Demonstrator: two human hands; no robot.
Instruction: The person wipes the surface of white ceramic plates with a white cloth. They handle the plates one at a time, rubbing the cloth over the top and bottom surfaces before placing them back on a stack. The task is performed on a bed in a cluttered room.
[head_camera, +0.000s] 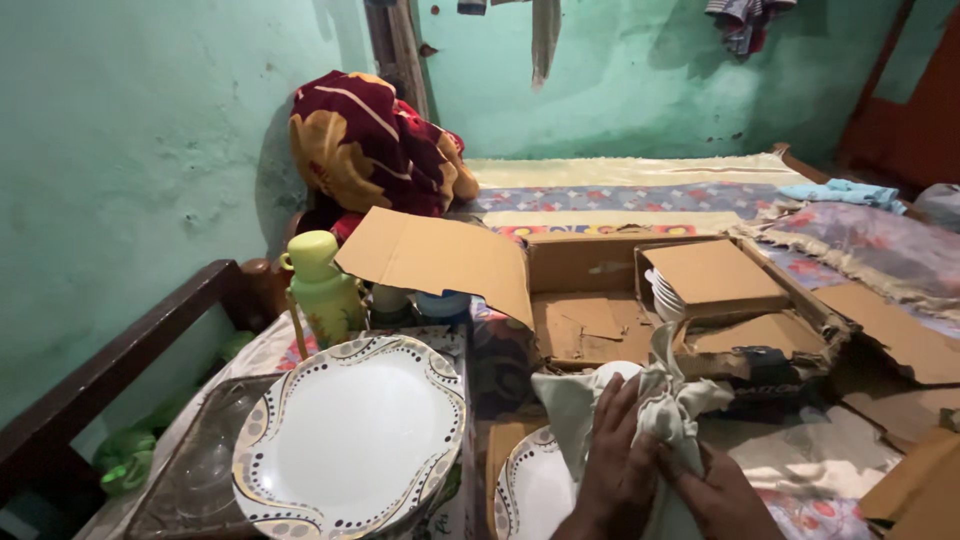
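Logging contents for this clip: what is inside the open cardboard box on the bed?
The cardboard box shows a stack of white plates half covered by a loose cardboard sheet and torn cardboard. Anything beneath these is hidden.

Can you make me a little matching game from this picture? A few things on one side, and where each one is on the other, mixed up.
Things:
1. pale cloth
2. green bottle
3. big patterned plate
4. stack of white dishes

Places:
A. inside the open cardboard box
B. left foreground, resting at a tilt
C. gripped by both hands, the left hand and the right hand
D. standing behind the big plate, near the wooden rail

Pairs: 1-C, 2-D, 3-B, 4-A
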